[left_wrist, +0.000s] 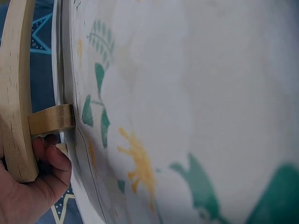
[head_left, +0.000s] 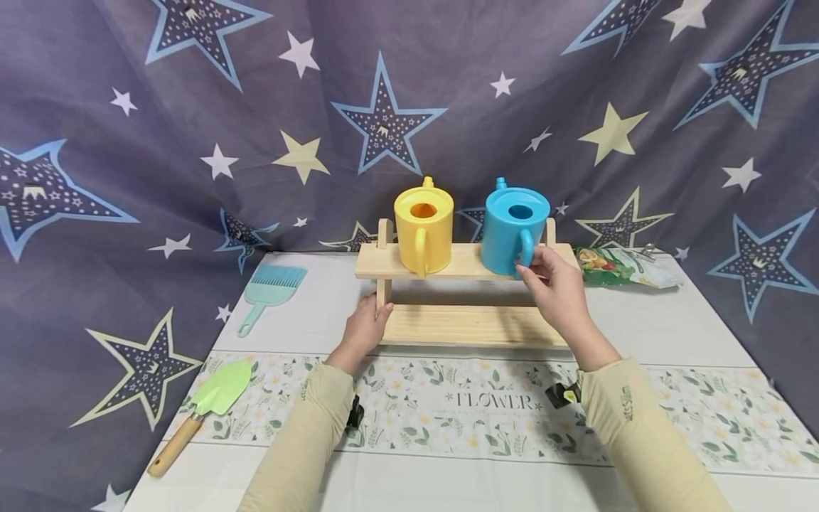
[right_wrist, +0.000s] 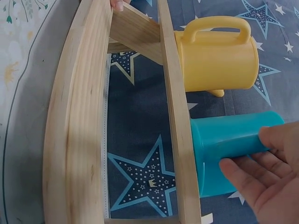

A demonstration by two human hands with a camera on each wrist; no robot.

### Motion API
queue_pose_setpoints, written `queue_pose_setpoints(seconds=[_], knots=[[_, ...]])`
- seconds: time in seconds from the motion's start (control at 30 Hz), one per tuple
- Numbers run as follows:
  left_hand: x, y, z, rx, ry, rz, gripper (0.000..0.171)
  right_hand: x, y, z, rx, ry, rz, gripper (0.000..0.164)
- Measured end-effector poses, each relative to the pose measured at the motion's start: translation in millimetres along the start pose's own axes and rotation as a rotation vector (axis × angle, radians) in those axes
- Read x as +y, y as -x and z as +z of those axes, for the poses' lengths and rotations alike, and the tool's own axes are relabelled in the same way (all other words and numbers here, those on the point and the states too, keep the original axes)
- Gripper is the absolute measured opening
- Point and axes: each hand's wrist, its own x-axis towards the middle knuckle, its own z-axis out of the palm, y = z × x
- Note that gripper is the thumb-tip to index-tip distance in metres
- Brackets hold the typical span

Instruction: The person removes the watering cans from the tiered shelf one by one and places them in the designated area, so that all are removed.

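A two-tier wooden plant stand (head_left: 473,326) stands on the table. On its upper board sit a yellow watering can (head_left: 441,238) and, to its right, a blue watering can (head_left: 495,238), both upright with handles towards me. My left hand (head_left: 363,331) grips the stand's left end at the lower board, its fingers curled behind the wood (left_wrist: 18,102). With thumb and fingers, my right hand (head_left: 561,290) pinches the lower part of the blue can's handle. In the right wrist view the fingertips lie against the blue can (right_wrist: 219,135), partly covering its handle.
A light blue dustpan-shaped brush (head_left: 271,286) lies at the table's back left. Nearer on the left is a green trowel (head_left: 220,387) with a wooden handle. A green and white packet (head_left: 630,269) lies behind, to the stand's right. A star-patterned curtain (head_left: 409,35) hangs behind the table.
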Motion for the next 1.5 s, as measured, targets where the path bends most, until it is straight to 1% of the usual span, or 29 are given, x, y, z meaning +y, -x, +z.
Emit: queue_pose_setpoints(seconds=[0.2,0.5,0.87,1.07,1.27,1.5], knots=[[0.0,1.8,-0.3,-0.002,-0.004,-0.004,0.054,0.1,1.6,-0.3,0.008,0.02,-0.032,0.021],[1.0,3.4,-1.4,-0.007,-0.018,-0.003,0.055,-1.9,5.7,-2.5,0.019,0.049,-0.051,0.022],[0.8,3.0,-1.0,-0.011,-0.023,0.0,0.054,-1.6,13.9,-17.0,0.064,0.074,-0.067,0.025],[2.3,3.4,-1.5,-0.017,-0.009,-0.005,0.054,0.0,19.3,-26.0,0.077,0.086,-0.07,0.026],[2.0,3.6,-1.4,-0.01,-0.027,0.006,0.052,2.5,22.1,-33.4,0.082,0.091,-0.075,0.028],[1.8,3.6,-2.1,-0.009,-0.047,0.022,0.051,3.2,24.6,-42.0,0.104,0.1,-0.102,0.025]])
